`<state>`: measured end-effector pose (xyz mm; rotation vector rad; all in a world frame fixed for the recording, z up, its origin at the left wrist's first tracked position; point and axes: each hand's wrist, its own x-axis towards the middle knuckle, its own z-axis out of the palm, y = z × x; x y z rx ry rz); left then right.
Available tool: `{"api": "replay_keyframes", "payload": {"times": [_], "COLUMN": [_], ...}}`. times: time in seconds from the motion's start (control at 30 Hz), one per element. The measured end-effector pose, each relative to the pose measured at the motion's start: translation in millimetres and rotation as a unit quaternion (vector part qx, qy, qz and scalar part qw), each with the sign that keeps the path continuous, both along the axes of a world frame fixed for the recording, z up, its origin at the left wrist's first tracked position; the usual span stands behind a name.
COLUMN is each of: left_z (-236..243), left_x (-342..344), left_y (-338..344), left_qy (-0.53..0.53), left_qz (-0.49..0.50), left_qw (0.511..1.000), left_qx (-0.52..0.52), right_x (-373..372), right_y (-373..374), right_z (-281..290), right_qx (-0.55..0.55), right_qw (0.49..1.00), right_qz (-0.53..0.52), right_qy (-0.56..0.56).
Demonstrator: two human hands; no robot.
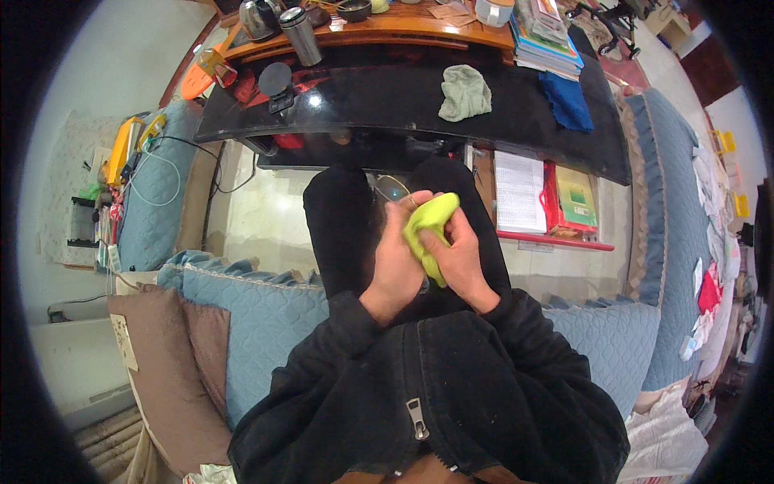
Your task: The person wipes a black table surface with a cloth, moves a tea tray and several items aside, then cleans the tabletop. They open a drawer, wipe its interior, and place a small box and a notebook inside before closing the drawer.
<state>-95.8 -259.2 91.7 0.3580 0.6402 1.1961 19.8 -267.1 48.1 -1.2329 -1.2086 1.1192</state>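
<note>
Blue sofa below, both hands over the lap: left hand and right hand clamp a yellow-green cloth, probably around eyeglasses. Rub gently, supporting the lens.

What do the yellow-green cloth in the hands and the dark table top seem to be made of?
The cloth looks like soft fabric, perhaps microfibre: it bunches and folds between the left hand and right hand, with a matte surface. The table top looks like glossy black glass or lacquer: it shows bright light reflections.
</note>
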Motion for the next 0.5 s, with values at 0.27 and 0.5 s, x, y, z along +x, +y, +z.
{"api": "replay_keyframes", "payload": {"times": [0.27,0.5], "left_z": [4.2,3.3], "left_x": [2.3,-3.1], "left_y": [-3.0,-5.2], "left_qy": [0.212,0.613], "left_qz": [-0.026,-0.040], "left_qw": [0.968,0.719], "left_qx": [0.131,0.325], "right_x": [39.0,26.0], "right_y": [14.1,14.0], "right_z": [24.7,32.9], "right_qx": [-0.100,-0.064], "right_qw": [0.952,0.983], "right_qz": [-0.060,0.065], "right_qy": [0.284,0.161]}}
